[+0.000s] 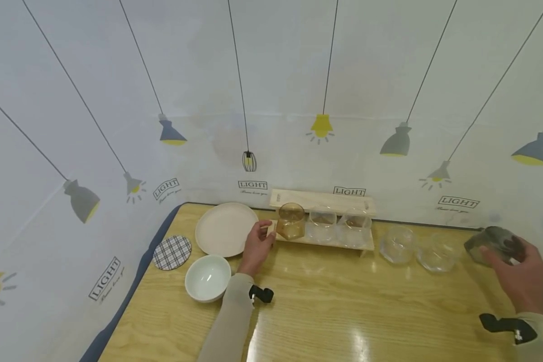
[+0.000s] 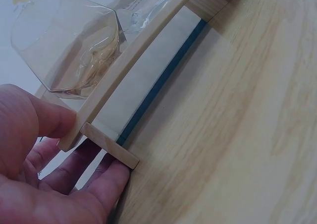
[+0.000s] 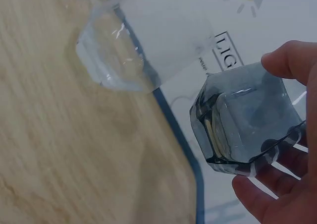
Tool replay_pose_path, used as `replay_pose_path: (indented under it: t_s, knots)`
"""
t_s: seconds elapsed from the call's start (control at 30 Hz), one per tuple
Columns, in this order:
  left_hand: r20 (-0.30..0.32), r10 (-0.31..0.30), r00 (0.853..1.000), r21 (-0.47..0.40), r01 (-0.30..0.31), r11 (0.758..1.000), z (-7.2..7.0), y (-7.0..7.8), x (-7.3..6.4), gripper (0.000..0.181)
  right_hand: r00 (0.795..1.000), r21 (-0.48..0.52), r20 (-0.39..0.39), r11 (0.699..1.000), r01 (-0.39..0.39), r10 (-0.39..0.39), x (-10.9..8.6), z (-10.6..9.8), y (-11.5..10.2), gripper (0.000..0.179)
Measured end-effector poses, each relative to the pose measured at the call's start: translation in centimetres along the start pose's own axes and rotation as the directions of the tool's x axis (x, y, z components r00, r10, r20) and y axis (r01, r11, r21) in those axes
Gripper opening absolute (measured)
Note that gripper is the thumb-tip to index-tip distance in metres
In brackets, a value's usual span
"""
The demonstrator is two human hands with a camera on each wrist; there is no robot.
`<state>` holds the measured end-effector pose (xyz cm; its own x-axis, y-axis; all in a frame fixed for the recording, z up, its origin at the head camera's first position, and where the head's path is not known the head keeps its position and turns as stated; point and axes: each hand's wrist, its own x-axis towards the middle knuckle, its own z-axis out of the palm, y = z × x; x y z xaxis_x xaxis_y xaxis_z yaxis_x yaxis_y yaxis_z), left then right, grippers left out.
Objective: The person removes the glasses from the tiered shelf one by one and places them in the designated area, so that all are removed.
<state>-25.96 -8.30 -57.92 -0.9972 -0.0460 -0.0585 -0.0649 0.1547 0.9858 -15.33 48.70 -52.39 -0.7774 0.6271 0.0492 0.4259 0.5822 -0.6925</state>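
My left hand [image 1: 256,246] grips the left end of a low wooden shelf [image 2: 106,92], thumb on the top board and fingers about its foot. On the shelf stand an amber glass [image 1: 291,221] and two clear glasses, the nearer one [image 1: 322,224] beside the amber. At the far right, my right hand [image 1: 522,274] holds a smoky grey faceted glass [image 3: 247,120], thumb on one side and fingers on the other. That glass is tilted, its thick base turned toward the table. Two clear faceted glasses [image 1: 398,245] stand on the table between the shelf and my right hand.
A round beige plate [image 1: 221,229], a pale bowl [image 1: 207,278] and a checked coaster [image 1: 172,253] lie left of my left hand. Behind the wooden table [image 1: 326,311] runs a wall covering [image 1: 280,141] printed with lamps, close to the back edge.
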Motion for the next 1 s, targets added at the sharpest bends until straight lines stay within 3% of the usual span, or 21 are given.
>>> replay_pose_path:
  t_s: [0.47, 0.77, 1.0]
  knots:
    - [0.001, 0.01, 1.0, -0.014, -0.01, 1.0, 0.2, -0.1, -0.2, 0.036, 0.993, -0.062, 0.111, 0.997, -0.038, 0.044, 0.2, 1.6, 3.4, 0.099]
    - [-0.003, -0.005, 1.0, 0.003, 0.005, 1.0, 0.1, -0.1, -0.2, 0.036, 0.988, -0.048, 0.14, 0.997, -0.061, 0.067, 0.1, 1.8, 3.7, 0.101]
    - [-0.002, 0.004, 1.0, 0.006, -0.004, 1.0, 0.0, 0.2, -0.3, 0.036, 0.986, -0.076, 0.16, 0.997, -0.024, 0.036, 0.1, 1.4, 3.5, 0.104]
